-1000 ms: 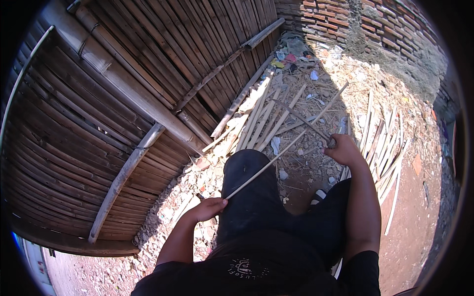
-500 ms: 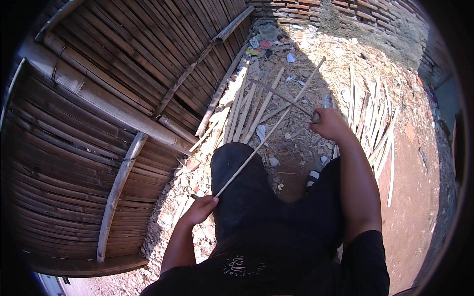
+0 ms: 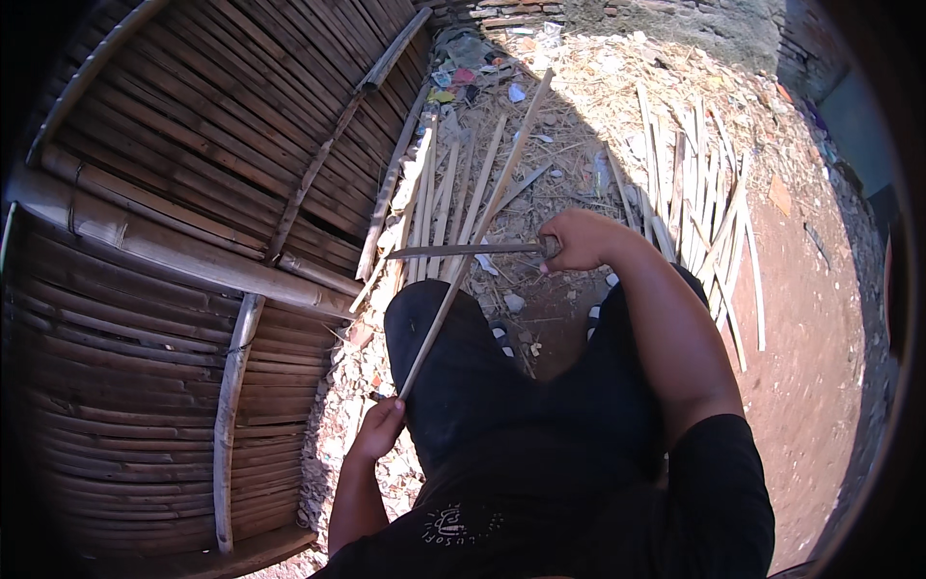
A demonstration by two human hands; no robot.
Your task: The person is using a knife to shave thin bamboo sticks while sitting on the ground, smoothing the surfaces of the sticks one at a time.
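A long, thin bamboo strip (image 3: pixel 501 184) slants from my left hip up across my left thigh and out over the ground. Its near end is in my left hand (image 3: pixel 380 426), which is closed with the thumb along the strip. My right hand (image 3: pixel 576 240) is wrapped round the handle of a machete (image 3: pixel 482 250) with a long, narrow dark blade. The blade points left and lies crosswise against the strip, just beyond my left knee. Fingers of both hands are partly hidden.
Several split bamboo strips (image 3: pixel 424 193) lie beyond my left knee. More strips (image 3: pixel 699 193) are piled at the right. A bamboo-slat wall (image 3: pixel 193 222) stands close on my left, with a brick wall (image 3: pixel 666 34) at the back. Rubble and shavings (image 3: pixel 588 106) cover the ground.
My right hand has drawn the machete nearer and to the left, its blade swinging from slanted to nearly level. The strip has tilted more upright. The view has shifted.
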